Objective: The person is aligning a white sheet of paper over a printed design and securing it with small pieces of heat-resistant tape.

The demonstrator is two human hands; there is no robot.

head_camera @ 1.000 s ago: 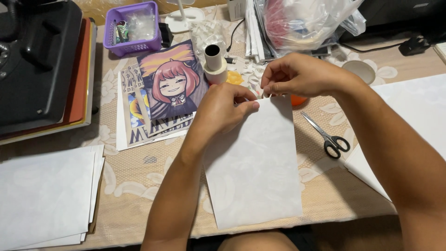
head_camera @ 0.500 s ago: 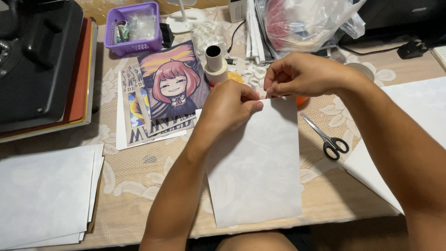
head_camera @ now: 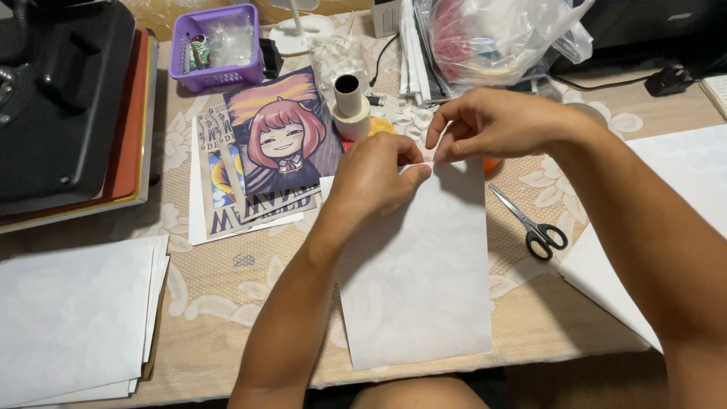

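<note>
White paper, a tall sheet [head_camera: 416,280], lies flat on the desk [head_camera: 227,303] right in front of the person. Everything else is told from this sheet.

Both hands meet at the top edge of the sheet. The left hand [head_camera: 375,178] lies on the top left part of the sheet, and its fingers are pinched shut on the top edge. The right hand [head_camera: 492,125] is just above the top edge. Its thumb and finger are pinched shut on a tiny white strip [head_camera: 432,155] there. The two hands almost touch each other.

Just to the right of the sheet lie scissors [head_camera: 530,223] with black handles, flat on the desk. Further right is more white paper [head_camera: 666,220].

Just to the left of the sheet, near its top, are cartoon prints [head_camera: 265,159]. The top one shows a girl with pink hair. Above the sheet, behind the left hand, stands a roll [head_camera: 351,106] of pale tape with a dark hole on top. Something orange [head_camera: 491,163] peeks out by the right hand.

Far to the upper left of the sheet sits a purple basket [head_camera: 219,45]. Further left is a big black machine [head_camera: 64,98]. To the lower left of the sheet is a stack [head_camera: 76,318] of white pages. Above the sheet on the right is a clear plastic bag [head_camera: 492,38].
</note>
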